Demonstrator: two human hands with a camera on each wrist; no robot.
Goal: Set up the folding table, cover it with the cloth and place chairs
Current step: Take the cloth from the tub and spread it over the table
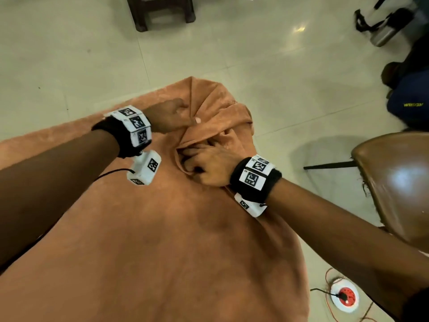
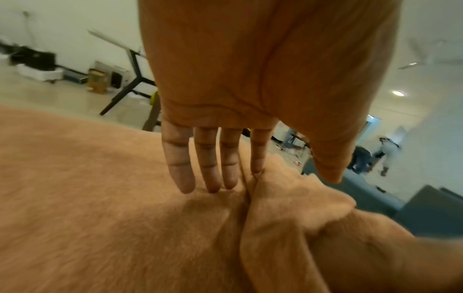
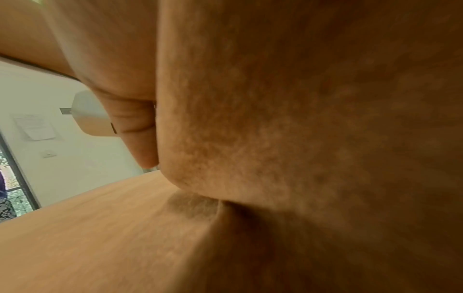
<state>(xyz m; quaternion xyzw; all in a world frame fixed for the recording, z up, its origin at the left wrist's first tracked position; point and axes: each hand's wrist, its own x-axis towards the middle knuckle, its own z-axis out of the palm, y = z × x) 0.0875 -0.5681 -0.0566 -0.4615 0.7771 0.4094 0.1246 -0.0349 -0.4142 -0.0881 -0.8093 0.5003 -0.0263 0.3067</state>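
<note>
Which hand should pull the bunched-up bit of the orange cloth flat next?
Probably the right hand: its fingers already grip the bunched folds of the cloth near the far corner. The left hand only rests straight fingers on it beside the crease.

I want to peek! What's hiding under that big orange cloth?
The orange velvety cloth covers everything beneath it, so no tabletop shows. The left hand and right hand work its bunched folds; beside it stands a brown glossy chair.
</note>
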